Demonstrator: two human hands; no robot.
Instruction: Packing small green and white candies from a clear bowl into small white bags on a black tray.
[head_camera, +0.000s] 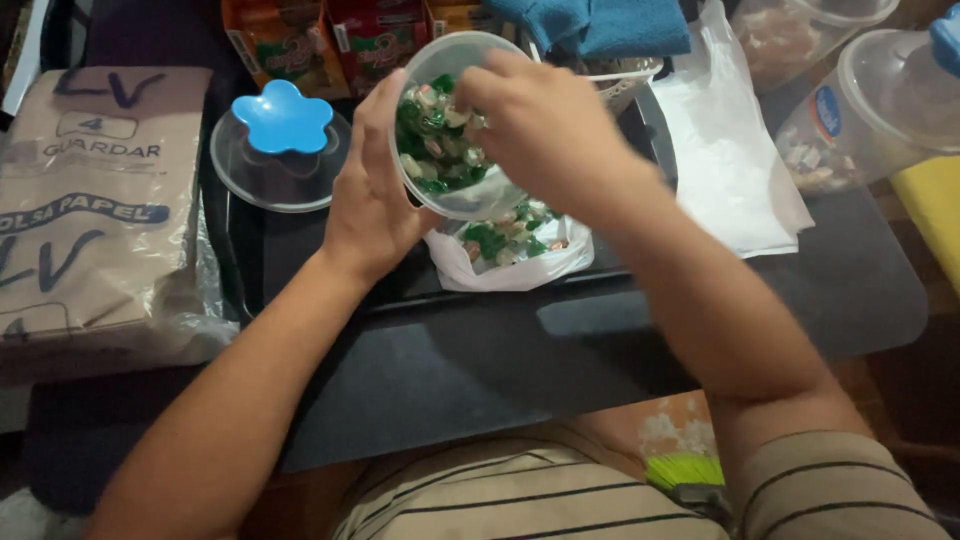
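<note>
My left hand (372, 190) grips the side of a clear plastic jar (432, 60), tilted with its mouth toward me. Green and white wrapped candies (432, 150) fill the jar. My right hand (535, 125) reaches into the jar's mouth, fingers curled among the candies; whether it holds any is hidden. Just below the jar lies a small clear bag (505, 255) with more of the same candies on a dark tray (600, 330).
The jar's clear lid with a blue flower-shaped knob (280, 125) rests at the left. A wrapped pack of brown paper bags (85, 200) lies far left. White plastic bags (725, 160) and two more clear jars (880, 105) stand at the right. Candy boxes (340, 40) line the back.
</note>
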